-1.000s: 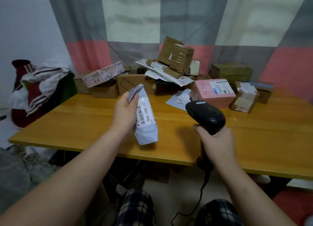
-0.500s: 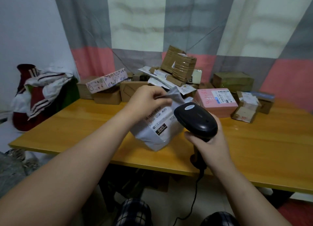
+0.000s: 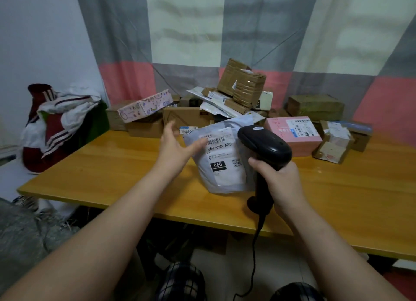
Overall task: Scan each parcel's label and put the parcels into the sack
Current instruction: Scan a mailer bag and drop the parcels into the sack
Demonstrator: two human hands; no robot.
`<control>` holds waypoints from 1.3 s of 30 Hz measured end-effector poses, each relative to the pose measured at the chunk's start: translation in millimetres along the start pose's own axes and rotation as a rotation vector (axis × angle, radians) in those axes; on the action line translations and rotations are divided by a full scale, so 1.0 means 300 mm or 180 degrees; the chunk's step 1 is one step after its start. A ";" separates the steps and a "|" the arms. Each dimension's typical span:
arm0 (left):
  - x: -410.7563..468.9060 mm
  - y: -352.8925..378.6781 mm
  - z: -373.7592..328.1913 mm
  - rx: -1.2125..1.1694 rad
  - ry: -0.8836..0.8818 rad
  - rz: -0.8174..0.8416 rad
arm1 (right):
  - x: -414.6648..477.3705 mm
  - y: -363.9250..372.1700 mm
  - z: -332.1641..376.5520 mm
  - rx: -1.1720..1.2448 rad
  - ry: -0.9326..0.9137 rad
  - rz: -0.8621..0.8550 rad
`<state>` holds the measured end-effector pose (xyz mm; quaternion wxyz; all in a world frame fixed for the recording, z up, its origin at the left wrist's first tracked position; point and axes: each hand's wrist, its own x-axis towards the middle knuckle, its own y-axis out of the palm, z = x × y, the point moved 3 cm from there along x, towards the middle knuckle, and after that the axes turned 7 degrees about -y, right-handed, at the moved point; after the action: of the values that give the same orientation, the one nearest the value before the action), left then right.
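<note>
Grey mailer parcel [image 3: 225, 167] lies near the middle of the wooden worktop [image 3: 108, 165], label side up; the label shows a barcode, "060-06B-A05" and a black block reading "060". Left hand [image 3: 176, 148] hovers at the parcel's left edge with its palm turned toward it. Its fingers [image 3: 169, 129] are spread and straight, holding nothing. The thumb tip overlaps the label's left edge; contact cannot be confirmed. Right hand [image 3: 280, 179] is at the parcel's right side, its fingers [image 3: 258, 164] wrapped round the grip of a black handheld scanner [image 3: 264, 144]. The scanner head covers the parcel's upper right corner and points away toward the back of the worktop. The scanner cable [image 3: 254, 255] hangs below the worktop edge. Pink box [image 3: 292, 132] with a white label sits just behind the scanner. A heap of cardboard boxes [image 3: 242, 86] and flat mailers is stacked along the back edge, with a patterned box [image 3: 146, 105] at its left. Red-and-white striped sack [image 3: 51, 129] stands off the left end of the worktop, well apart from the parcel.
</note>
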<state>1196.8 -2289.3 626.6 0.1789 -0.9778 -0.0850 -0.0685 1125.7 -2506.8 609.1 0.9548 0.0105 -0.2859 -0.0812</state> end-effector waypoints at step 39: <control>0.003 0.080 0.192 -0.1140 -0.0261 -0.0289 | -0.136 0.082 -0.083 -0.1716 0.0524 -0.0293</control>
<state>1208.3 -2290.6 565.3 -0.0049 -0.9911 -0.1227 -0.0506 1109.4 -2476.6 567.7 0.9384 -0.2242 -0.1747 -0.1964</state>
